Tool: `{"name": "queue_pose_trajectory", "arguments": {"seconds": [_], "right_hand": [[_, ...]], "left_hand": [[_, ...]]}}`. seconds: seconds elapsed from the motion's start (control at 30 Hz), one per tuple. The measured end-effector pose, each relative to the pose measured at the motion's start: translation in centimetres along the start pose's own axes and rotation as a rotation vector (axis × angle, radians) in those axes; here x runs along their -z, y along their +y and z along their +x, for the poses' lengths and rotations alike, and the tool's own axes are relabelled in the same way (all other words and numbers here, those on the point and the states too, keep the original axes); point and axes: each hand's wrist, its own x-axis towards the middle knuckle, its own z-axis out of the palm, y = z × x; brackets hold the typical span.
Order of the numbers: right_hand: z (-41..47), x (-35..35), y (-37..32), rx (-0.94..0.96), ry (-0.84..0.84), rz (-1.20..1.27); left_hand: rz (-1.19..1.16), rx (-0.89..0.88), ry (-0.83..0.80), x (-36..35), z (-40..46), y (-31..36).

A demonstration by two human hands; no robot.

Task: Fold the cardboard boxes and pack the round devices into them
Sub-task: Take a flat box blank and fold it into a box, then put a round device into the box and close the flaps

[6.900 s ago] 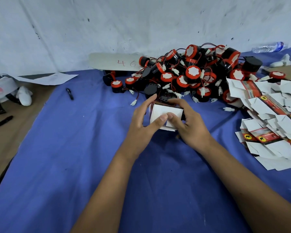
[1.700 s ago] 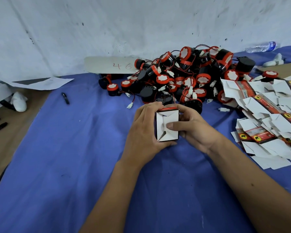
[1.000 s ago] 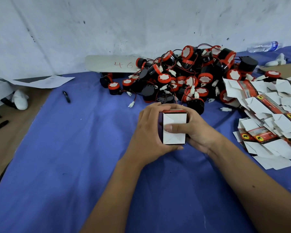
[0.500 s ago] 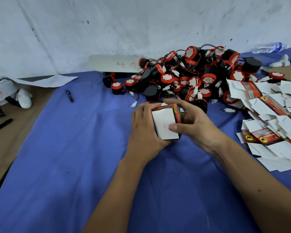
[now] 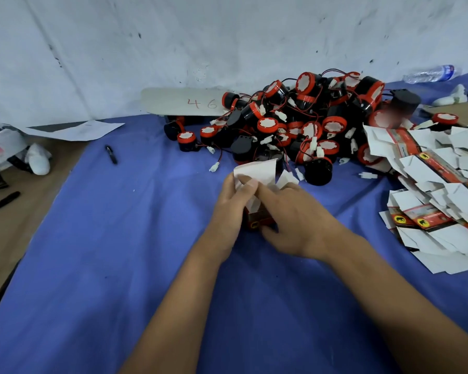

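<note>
the small box (image 5: 257, 220) stands between the two hands on the blue counter (image 5: 119, 252), its open end turned up and away with the white flaps (image 5: 257, 171) raised toward the pile of round devices (image 5: 303, 125). the left hand (image 5: 233, 209) grips the box's left side with its thumb pinching a flap, and the right hand (image 5: 292, 220) holds the right side, forefinger stretched onto the flaps. the pile lies just beyond the box and a little right, so the right hand looks nearer for picking one up.

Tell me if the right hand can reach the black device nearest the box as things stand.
Probably yes: the black device lies just beyond the right hand, blue cloth between, though that hand's grip is on the box.
</note>
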Motion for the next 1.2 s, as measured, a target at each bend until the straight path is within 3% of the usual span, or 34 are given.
{"name": "queue_pose_trajectory", "arguments": {"seconds": [0.13,0.27,0.4,0.57,0.63,0.73,0.8,0.9,1.07,1.13,1.2], "right_hand": [[-0.3,0.6,0.9,0.01,0.269,0.402],[-0.5,0.8,1.2,-0.051,0.438,0.564],[-0.6,0.6,1.5,-0.148,0.53,0.529],[-0.5,0.4,2.8,-0.296,0.971,0.305],[-0.6,-0.1,4.8,-0.543,0.884,0.227],[-0.8,-0.9,7.0,-0.729,0.453,0.244],[-0.7,-1.0,7.2,-0.694,0.394,0.325],[-0.6,-0.8,6.5,-0.642,0.467,0.266],[-0.5,-1.6,4.7,-0.242,0.274,0.357],[-0.4,-1.9,4.8,-0.194,0.342,0.264],[-0.3,-1.9,5.3,-0.266,0.366,0.09]], "left_hand": [[0.125,-0.086,0.039,-0.5,0.2,-0.3],[0.23,-0.2,0.11,-0.6,0.3,-0.3],[0.277,-0.226,0.204,-0.4,0.4,-0.4],[0.16,-0.17,0.235,-0.8,0.0,0.0],[0.223,-0.154,0.182,-1.2,-0.4,0.0],[0.419,-0.153,0.108,-1.7,-0.6,-0.8],[0.438,-0.143,0.131,-1.6,-0.4,-1.2],[0.376,-0.153,0.261,-1.0,0.1,-1.3],[0.387,-0.171,0.526,1.0,0.7,-0.8],[0.401,-0.18,0.599,1.6,0.8,-0.6],[0.403,-0.189,0.667,2.0,0.7,-0.4]]}}
